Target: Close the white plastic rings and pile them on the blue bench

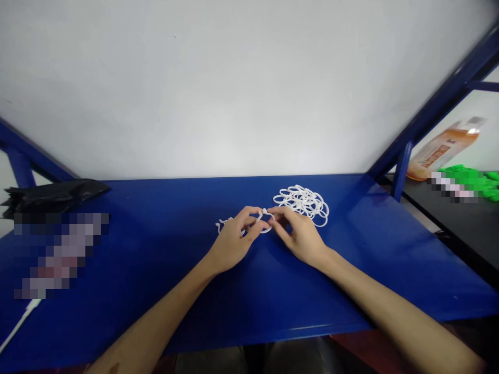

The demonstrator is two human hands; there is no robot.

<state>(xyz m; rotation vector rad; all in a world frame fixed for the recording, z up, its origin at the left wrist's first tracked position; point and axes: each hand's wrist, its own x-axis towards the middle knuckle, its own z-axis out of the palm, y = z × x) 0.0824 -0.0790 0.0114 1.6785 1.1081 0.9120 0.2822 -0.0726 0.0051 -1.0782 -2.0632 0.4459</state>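
Between my two hands is a small white ring (266, 230) that looks like a looped zip tie, with a little knob at its top. My left hand (238, 235) pinches its left side with thumb and fingers. On the right side, the fingertips of my right hand (297, 232) grip the same loop. A heap of similar white rings (302, 200) lies just beyond my right hand. Partly hidden behind my left hand are a few more white pieces (220, 224) on the blue table.
The blue table (163, 301) meets a pale wall (234, 93). At left lie a black plastic bag (58, 192), a blurred-out object and a white cable (19, 324). Blue frame bars (401, 171) rise at right; beyond them are a tilted bottle (444, 148) and green material (470, 179) on a black surface.
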